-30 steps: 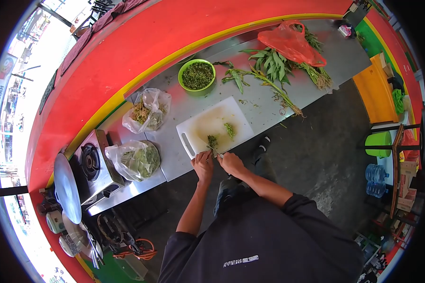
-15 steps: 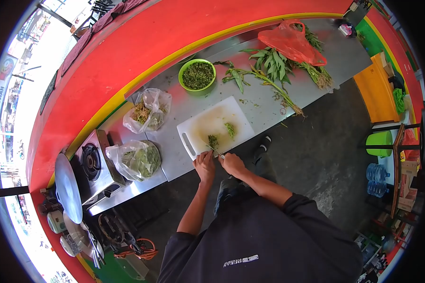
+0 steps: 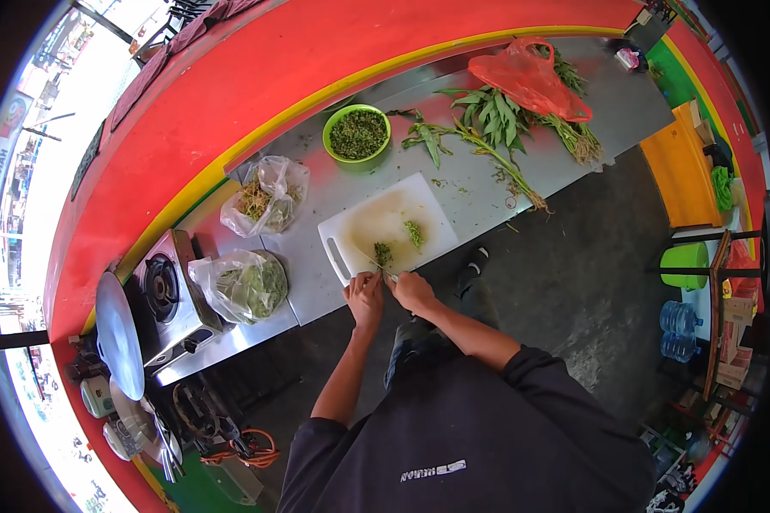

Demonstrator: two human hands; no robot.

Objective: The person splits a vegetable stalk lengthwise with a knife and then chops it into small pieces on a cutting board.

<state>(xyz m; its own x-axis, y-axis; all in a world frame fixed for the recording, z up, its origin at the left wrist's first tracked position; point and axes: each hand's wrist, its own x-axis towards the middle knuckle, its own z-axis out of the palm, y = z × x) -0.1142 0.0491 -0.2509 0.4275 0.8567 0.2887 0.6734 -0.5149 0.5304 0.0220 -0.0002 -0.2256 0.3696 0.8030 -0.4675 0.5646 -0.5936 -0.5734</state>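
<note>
A white cutting board (image 3: 428, 201) with a handle slot lies near the front edge of the steel counter. On it are a small heap of chopped greens (image 3: 383, 253) and a second little pile of greens (image 3: 414, 232). My right hand (image 3: 411, 291) is closed around the handle of a knife (image 3: 391, 276), whose thin blade points up and left over the board beside the nearer heap. At the board's near edge, my left hand (image 3: 365, 296) has its fingers bunched close to the blade. What those fingers grip is too small to make out.
A green bowl of chopped greens (image 3: 358, 137) stands behind the board. Leafy stalks (image 3: 498, 115) and a red plastic bag (image 3: 530, 81) lie right. Two clear bags, one of trimmings (image 3: 252, 201) and one of leaves (image 3: 252, 286), sit left, near a gas stove (image 3: 175, 295).
Both hands remain at the board's near edge, with the knife in the right one. The whole view has shifted slightly left; little else differs.
</note>
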